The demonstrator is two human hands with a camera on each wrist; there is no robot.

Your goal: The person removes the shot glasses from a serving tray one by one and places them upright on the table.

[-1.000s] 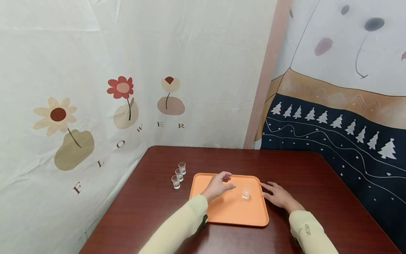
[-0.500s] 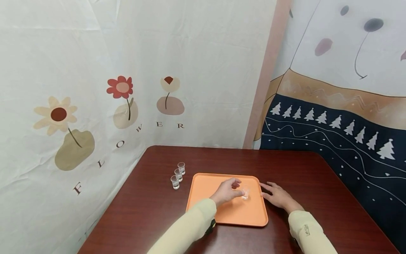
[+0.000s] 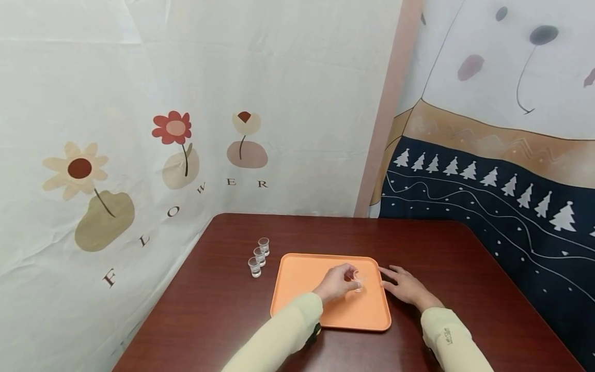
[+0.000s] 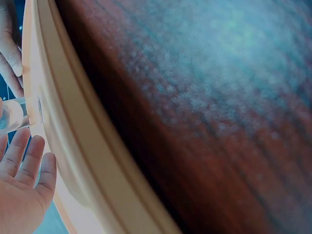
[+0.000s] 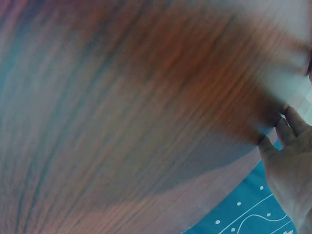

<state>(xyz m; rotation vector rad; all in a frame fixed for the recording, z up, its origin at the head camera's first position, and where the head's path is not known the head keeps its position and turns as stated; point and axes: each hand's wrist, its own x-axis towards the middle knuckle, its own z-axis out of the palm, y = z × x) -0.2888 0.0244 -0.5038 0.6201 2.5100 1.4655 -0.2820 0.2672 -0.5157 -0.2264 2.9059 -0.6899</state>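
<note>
Glass (image 3: 358, 282), small and clear, stands on the orange tray (image 3: 302, 281), toward the tray's right edge and roughly midway between its far and near edges. The left hand (image 3: 338, 282) reaches across the tray from the near left, and its thumb and fingertips curl around the glass and pinch it; whether the glass is lifted off the tray or resting on it cannot be told. In the left wrist view the glass (image 4: 10, 114) shows at the picture's left edge, just above the fingers (image 4: 30, 157) of that hand, with the tray's raised rim (image 4: 73, 126) running beside it.

The right hand (image 3: 403, 284) lies flat on the dark wooden table (image 3: 465, 279), just off the tray's right edge, fingers spread and straight and holding nothing. Its fingertips point toward the tray's far right corner. The right wrist view shows mostly blurred wood grain, with the fingers (image 5: 287, 146) at the lower right.

Three more small glasses (image 3: 258, 255) stand in a short slanting row on the table, just off the tray's far left corner. Printed cloths with flowers and fir trees hang behind the table's far and right edges.
</note>
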